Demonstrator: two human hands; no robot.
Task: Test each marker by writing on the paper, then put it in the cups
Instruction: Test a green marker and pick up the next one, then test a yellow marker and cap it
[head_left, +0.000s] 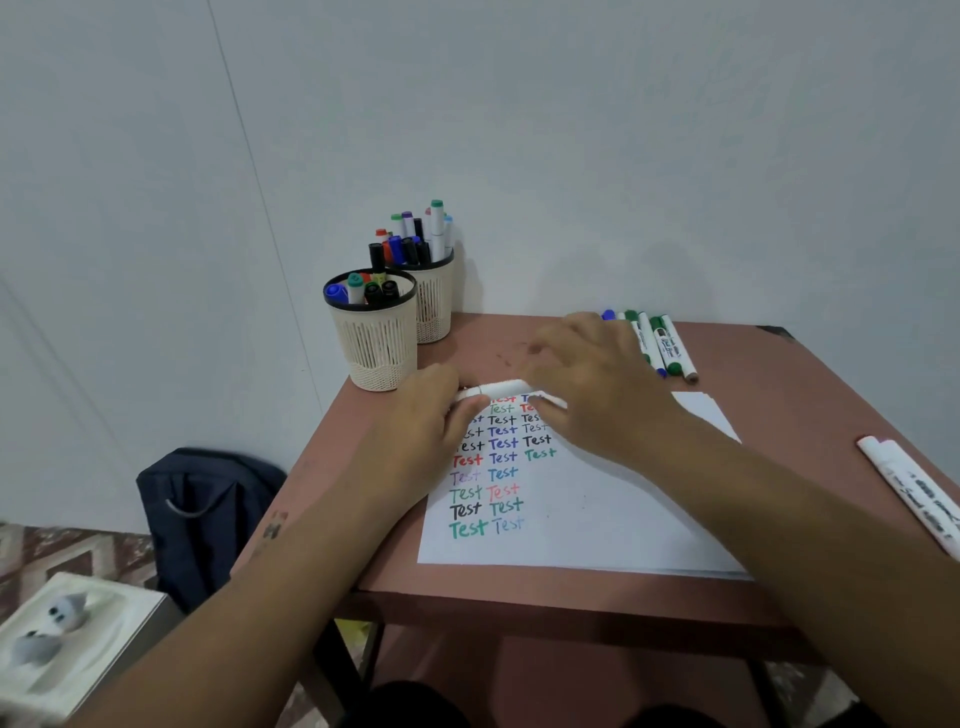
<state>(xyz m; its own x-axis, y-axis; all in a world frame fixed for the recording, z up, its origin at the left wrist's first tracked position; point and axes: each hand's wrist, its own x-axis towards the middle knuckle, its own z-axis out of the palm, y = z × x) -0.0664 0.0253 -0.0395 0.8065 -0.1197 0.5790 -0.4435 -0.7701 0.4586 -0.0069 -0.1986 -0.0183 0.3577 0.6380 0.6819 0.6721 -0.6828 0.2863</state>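
Left of the paper (571, 519), 2 cups (376, 332) stood near the table (779, 597) edge. Over the paper's top, the left hand (426, 415) and right hand (597, 384) each curled fingers around 1 white marker (501, 388), probably uncapping; writing needed the paper's bare right side.

Home room: small desk (727, 364), backpack (208, 514), tiled floor (67, 551).
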